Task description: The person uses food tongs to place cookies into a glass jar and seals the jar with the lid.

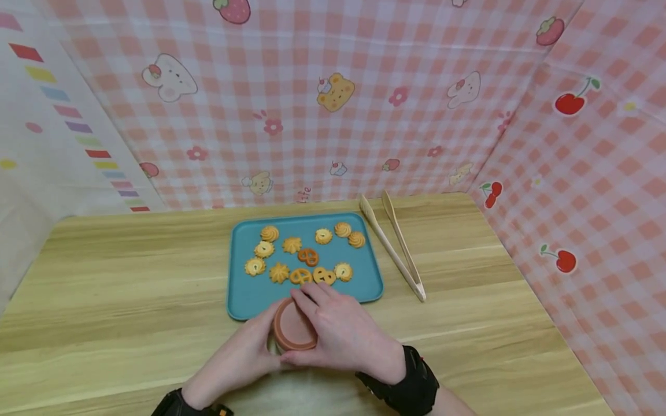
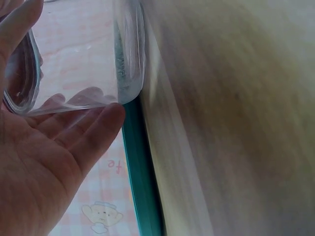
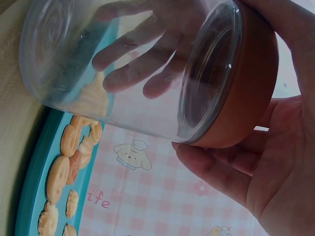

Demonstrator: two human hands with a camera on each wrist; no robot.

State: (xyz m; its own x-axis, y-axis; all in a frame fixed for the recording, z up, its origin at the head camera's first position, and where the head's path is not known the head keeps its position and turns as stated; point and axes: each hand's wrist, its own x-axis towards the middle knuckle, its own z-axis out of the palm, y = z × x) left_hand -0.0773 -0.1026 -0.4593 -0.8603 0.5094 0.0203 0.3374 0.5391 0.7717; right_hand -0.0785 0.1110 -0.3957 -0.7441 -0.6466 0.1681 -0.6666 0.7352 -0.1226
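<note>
A clear jar (image 3: 138, 110) stands upright at the front edge of the teal tray, topped by a brown round lid (image 1: 294, 326). My left hand (image 1: 241, 355) holds the jar from its left side, and its spread fingers show through the transparent wall in the right wrist view. Around the lid's rim from the right, my right hand (image 1: 346, 329) grips with fingers and thumb. No contents show inside the jar. Behind the hands, the tray (image 1: 244, 300) carries several cookies, among them swirled ones (image 1: 269, 233) and a pretzel (image 1: 308, 257).
Wooden tongs (image 1: 395, 254) lie to the right of the tray, their closed end toward me. The wooden table (image 1: 130, 300) meets a pink checked cloth backdrop (image 1: 291, 156) at the back, with more cloth along both sides.
</note>
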